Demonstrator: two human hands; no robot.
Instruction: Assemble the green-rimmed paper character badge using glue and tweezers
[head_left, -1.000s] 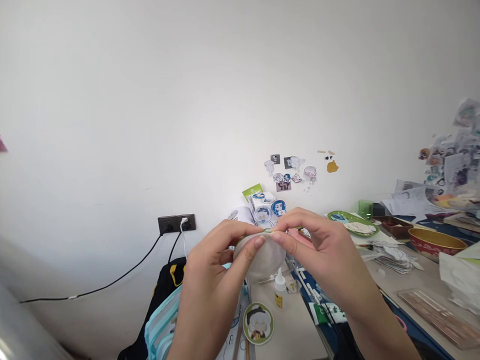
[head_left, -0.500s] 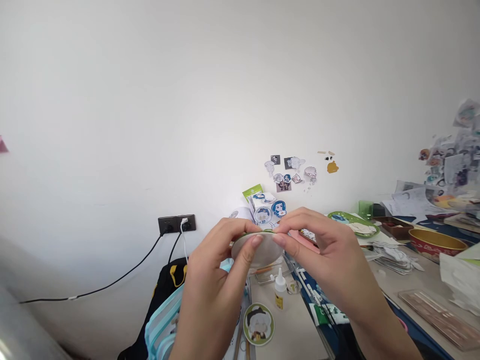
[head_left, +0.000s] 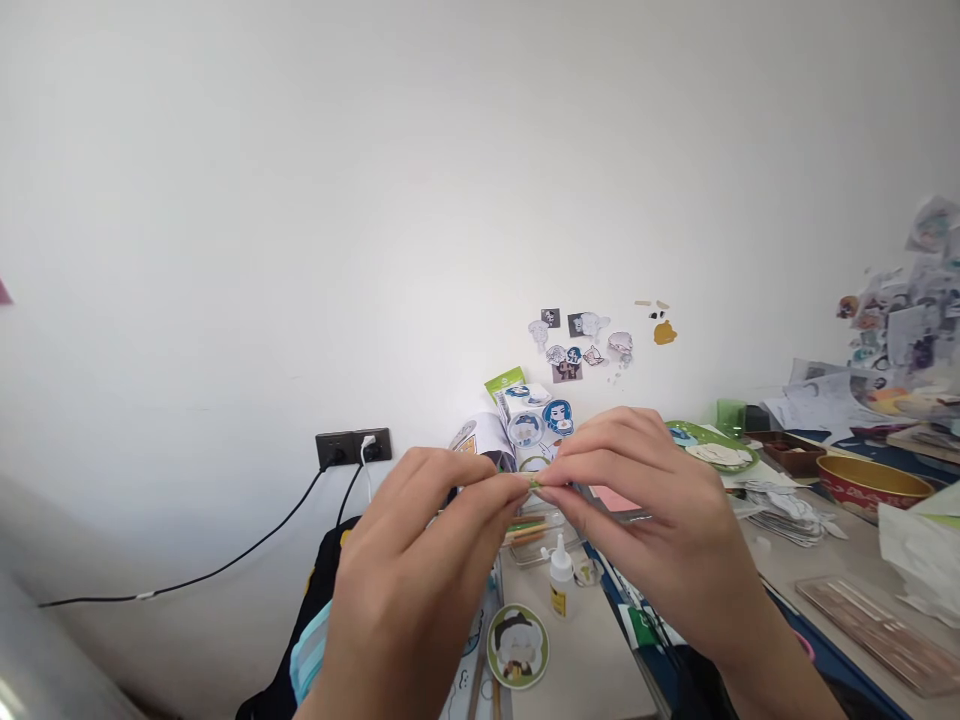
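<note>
Turned over since half a second ago, the round piece (head_left: 534, 483) in our hands has swung its broad pale face out of sight, and our left hand (head_left: 420, 560) has rolled so that its back is toward us. Now we see only a narrow green sliver of the piece, raised above the bench (head_left: 600, 665) between our fingertips; how its faces look we cannot tell from here. Our left hand has its fingers drawn together and clamped on the piece, its thumb hidden behind them. Our right hand (head_left: 660, 510) pinches the piece between forefinger and thumb, the tips of both hands nearly meeting.

Below our hands, a round badge (head_left: 517, 647) lies face up on the bench, its green border ringing a cartoon figure with white hair and a dark hat. Just beyond it stands a small white bottle (head_left: 560, 572) with a pointed tip; its yellow label carries dark print too small for us to read. Behind the bottle we see a clear tray (head_left: 541, 557) with orange sticks (head_left: 528, 535). Farther off stands a light green packet (head_left: 505, 381), its lettering unreadable, and past that, cartoon stickers (head_left: 568, 371) dot the white wall (head_left: 450, 200).
</note>
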